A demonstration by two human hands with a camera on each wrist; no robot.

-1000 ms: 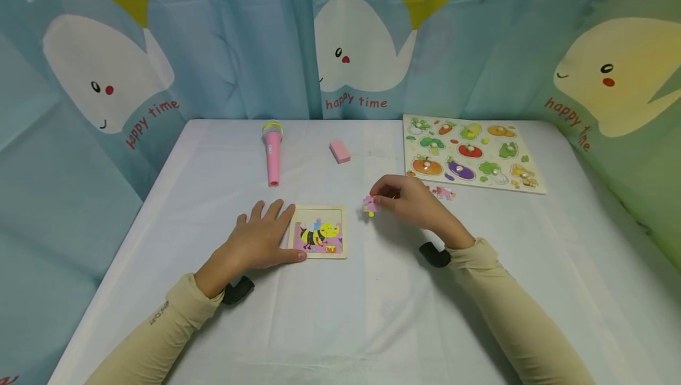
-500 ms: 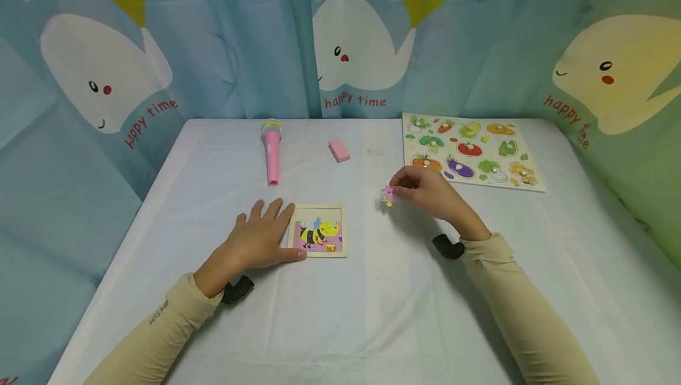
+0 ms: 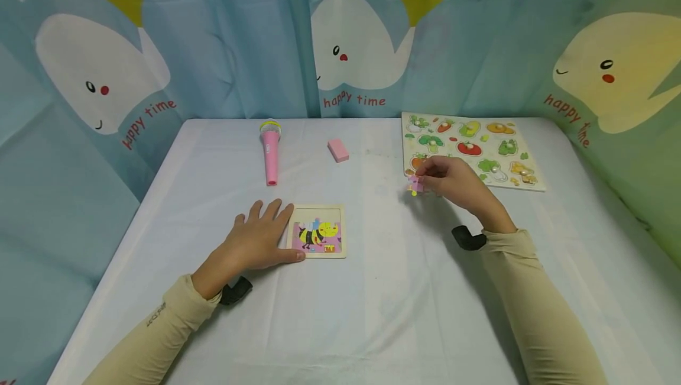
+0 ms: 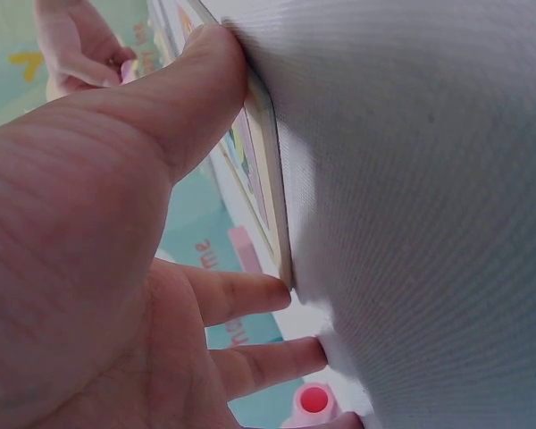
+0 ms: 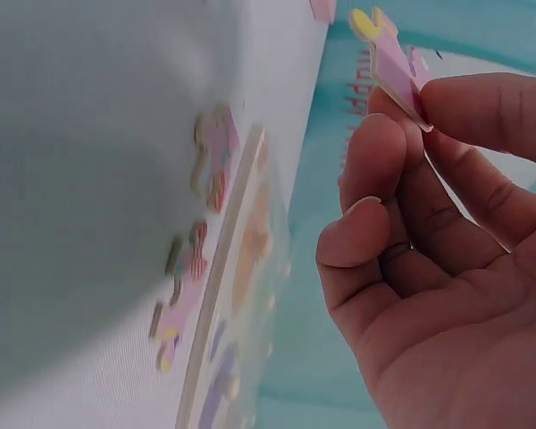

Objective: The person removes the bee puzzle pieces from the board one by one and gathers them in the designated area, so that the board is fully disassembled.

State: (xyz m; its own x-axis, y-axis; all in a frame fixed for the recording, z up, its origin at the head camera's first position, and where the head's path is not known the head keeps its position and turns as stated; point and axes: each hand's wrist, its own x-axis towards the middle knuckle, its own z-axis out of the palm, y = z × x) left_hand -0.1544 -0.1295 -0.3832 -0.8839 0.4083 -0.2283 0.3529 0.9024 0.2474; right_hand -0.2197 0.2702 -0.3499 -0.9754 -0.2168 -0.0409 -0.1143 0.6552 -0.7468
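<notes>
My left hand [image 3: 255, 242] lies spread beside a small square wooden jigsaw tray [image 3: 343, 231]. Its thumb rests on the lower left corner and its index fingertip touches the upper left. Inside the tray, a bee picture [image 3: 318, 235] fills the lower part, while a bare strip shows along the top. Between thumb and fingers, my right hand [image 3: 452, 183] pinches a pink jigsaw piece [image 5: 395, 67] with a yellow knob, held above the table. Two loose jigsaw pieces, one nearer [image 5: 183, 295] and one farther [image 5: 217, 152], lie under that hand in the right wrist view.
A vegetable knob puzzle board [image 3: 513, 163] lies at the back right, close behind the loose pieces. A pink toy microphone [image 3: 271, 157] and a pink block [image 3: 338, 150] lie toward the back. Whale-print curtains [image 3: 239, 36] surround the white table [image 3: 340, 320].
My right hand has moved right and away from me with the jigsaw piece, from near the tray to the front of the vegetable board. The left hand keeps its place.
</notes>
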